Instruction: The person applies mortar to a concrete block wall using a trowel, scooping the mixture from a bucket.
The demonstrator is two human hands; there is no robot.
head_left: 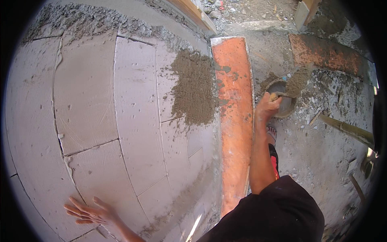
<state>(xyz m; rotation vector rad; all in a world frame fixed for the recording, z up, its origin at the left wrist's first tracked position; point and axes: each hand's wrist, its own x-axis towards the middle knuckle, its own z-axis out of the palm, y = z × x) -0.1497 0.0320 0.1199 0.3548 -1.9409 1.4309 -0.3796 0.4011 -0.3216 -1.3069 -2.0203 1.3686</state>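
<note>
My left hand [90, 211] rests with spread fingers against the wall of pale blocks [139, 97] at the lower left. In my right hand [267, 108] is the handle of a trowel [275, 97], and a heap of wet grey mortar [300, 80] covers its blade. The trowel is over a round bucket [284, 111], whose inside is partly hidden by the blade and my hand. A rough patch of fresh mortar [193, 86] sticks to the blocks, close to the upright orange board [235, 137] along the wall's edge.
Another mortar-spattered orange board [326, 54] lies at the upper right. A bamboo pole [347, 130] crosses the rubble-strewn floor [300, 153] on the right. My foot [271, 133] stands below the bucket. Wooden posts [307, 14] show at the top, and rough render [80, 20] covers the wall's far end.
</note>
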